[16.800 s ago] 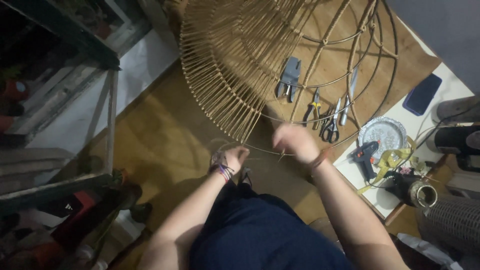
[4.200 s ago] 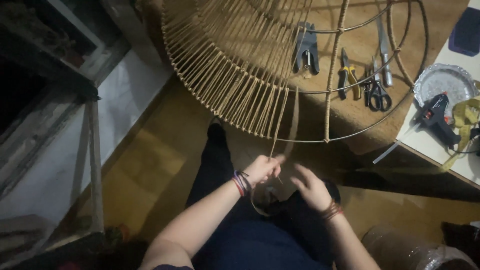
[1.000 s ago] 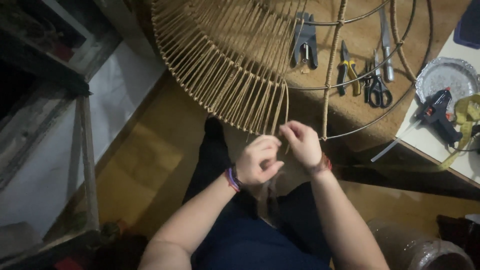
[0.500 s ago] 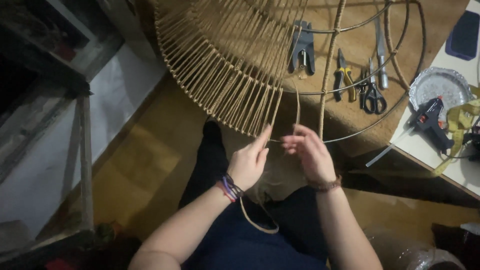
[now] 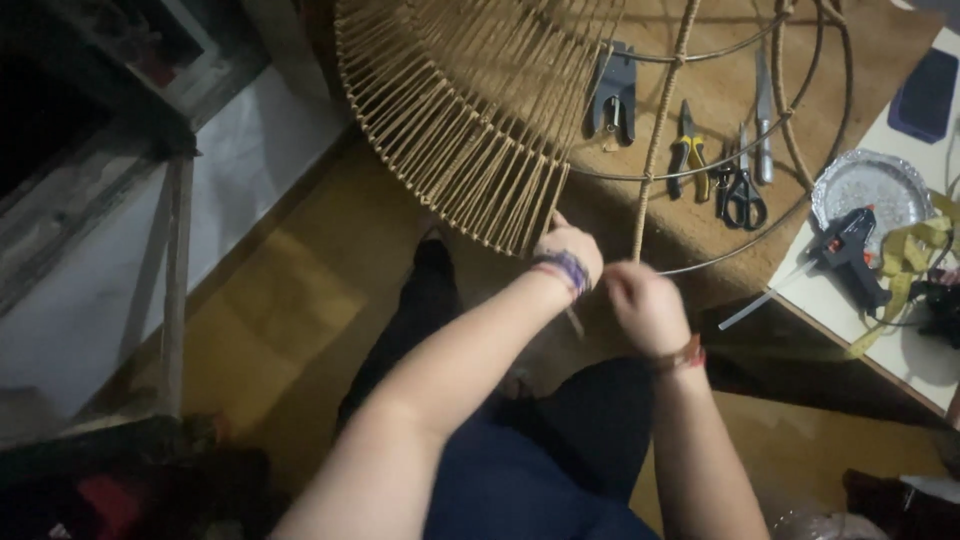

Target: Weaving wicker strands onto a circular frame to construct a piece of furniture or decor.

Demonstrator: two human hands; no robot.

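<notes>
Head view, looking down over a seated person's lap; the left hand (image 5: 568, 250) is lying at the lower rim of the wire frame (image 5: 760, 230), just past the last wound strands, its fingers curled against the rim, though what they are pinching is hidden behind the knuckles; a band of coloured bracelets (image 5: 560, 270) is circling that wrist; the right hand (image 5: 640, 300) is sitting just beside it at about 4 o'clock, fingers folded inward and blurred, so whether they are gripping the cord cannot be told; a short pale length of cord (image 5: 574, 322) is showing below and between the two hands; the woven section (image 5: 470, 120), made of tan cord wrapped in close radial lines, is filling the frame from 9 o'clock round to 12 o'clock of the hands; a single cord-wrapped spoke (image 5: 660, 130) is rising from near the right hand toward 12 o'clock; beyond the bare wires, on the brown table (image 5: 720, 90), are lying a grey tool (image 5: 614, 90), pliers (image 5: 686, 150) and scissors (image 5: 742, 195), all toward 1 o'clock; at 3 o'clock, on a white surface (image 5: 830, 300), a black glue gun (image 5: 848, 250) is resting beside a foil dish (image 5: 868, 190) and yellow tape (image 5: 910, 250).
</notes>
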